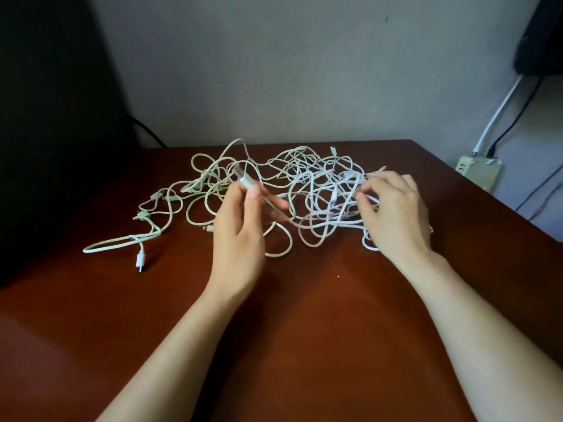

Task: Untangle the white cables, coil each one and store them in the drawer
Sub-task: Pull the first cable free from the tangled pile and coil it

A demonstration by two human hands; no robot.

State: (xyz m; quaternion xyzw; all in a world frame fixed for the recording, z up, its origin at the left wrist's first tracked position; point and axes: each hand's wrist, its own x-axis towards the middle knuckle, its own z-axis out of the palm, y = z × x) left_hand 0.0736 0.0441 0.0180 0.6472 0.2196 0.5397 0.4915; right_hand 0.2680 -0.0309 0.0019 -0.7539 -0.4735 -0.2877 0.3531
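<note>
The left forearm [170,345] and the right forearm [487,324] are shown bare along all their visible length, slender and smooth, and each is ended by a bare grip, the left grip [240,236], on which a short plain thumbnail is seen, and the right grip [396,214].

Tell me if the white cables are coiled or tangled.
Tangled: the white cables lie in one loose heap on the table, loops crossing everywhere, none wound into a coil.

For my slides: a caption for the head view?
Left hand holds a connector; right hand pinches tangled white cables on a brown table.
</note>
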